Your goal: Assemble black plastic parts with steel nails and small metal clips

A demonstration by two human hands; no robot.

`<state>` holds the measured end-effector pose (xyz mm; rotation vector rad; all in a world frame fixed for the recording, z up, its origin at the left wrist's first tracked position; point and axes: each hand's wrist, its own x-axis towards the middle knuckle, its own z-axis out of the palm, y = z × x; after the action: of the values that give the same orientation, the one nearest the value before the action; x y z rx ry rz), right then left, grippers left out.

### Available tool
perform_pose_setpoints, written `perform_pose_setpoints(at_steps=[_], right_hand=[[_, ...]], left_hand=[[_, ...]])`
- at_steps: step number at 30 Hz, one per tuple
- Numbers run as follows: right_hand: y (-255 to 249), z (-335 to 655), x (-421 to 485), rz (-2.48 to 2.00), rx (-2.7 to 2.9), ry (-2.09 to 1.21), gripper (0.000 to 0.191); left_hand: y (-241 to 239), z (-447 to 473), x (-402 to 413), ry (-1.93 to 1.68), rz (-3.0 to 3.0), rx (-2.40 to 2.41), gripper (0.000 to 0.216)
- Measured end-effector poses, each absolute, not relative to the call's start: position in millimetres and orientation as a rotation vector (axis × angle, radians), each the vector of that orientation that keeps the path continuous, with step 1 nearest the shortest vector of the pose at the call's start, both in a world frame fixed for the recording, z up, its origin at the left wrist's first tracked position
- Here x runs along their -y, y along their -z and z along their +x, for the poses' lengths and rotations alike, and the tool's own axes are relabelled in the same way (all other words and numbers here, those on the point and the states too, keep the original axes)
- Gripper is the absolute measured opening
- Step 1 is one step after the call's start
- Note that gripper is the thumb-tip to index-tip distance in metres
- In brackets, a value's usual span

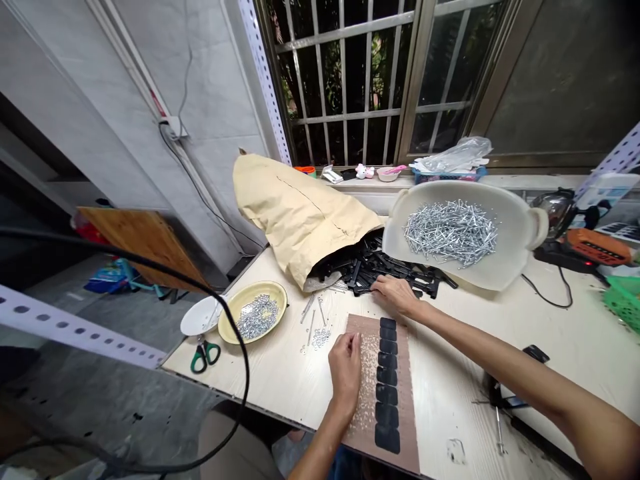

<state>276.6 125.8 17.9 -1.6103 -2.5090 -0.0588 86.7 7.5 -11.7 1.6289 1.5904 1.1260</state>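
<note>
Left hand: fingers curled in over a flecked brown board bearing smooth black tabs; I can't tell whether they hold anything.
Right hand: fingers bent at slim black pieces; grip hidden from me.
Black pieces: spilling from a creased paper sack, far middle.
Far right: pale tub, shiny metal pins.
Tabletop: light wood, below a barred window.

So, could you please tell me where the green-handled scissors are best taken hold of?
Probably by the green handles, coming from the near table edge: both finger loops lie uncovered on that side, while the other end points toward the white bowl.
</note>
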Motion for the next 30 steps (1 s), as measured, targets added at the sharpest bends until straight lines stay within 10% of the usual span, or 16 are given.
perform_pose_setpoints(at_steps=[13,23,30], right_hand=[[-37.5,284.7,-160.6,-1.602,2.274,-0.137,0.021],[-61.9,281.0,-142.3,-1.394,1.535,-1.085,0.064],[-59.4,289.0,-134.5,-1.64,1.906,-0.428,0.041]], left_hand=[[11.9,85.9,-11.8,-1.112,1.585,-1.539,0.031],[-21.3,102.0,-29.9,-1.17,1.514,-1.406,0.045],[-16.7,104.5,-29.3,-1.084,1.528,-1.376,0.04]])
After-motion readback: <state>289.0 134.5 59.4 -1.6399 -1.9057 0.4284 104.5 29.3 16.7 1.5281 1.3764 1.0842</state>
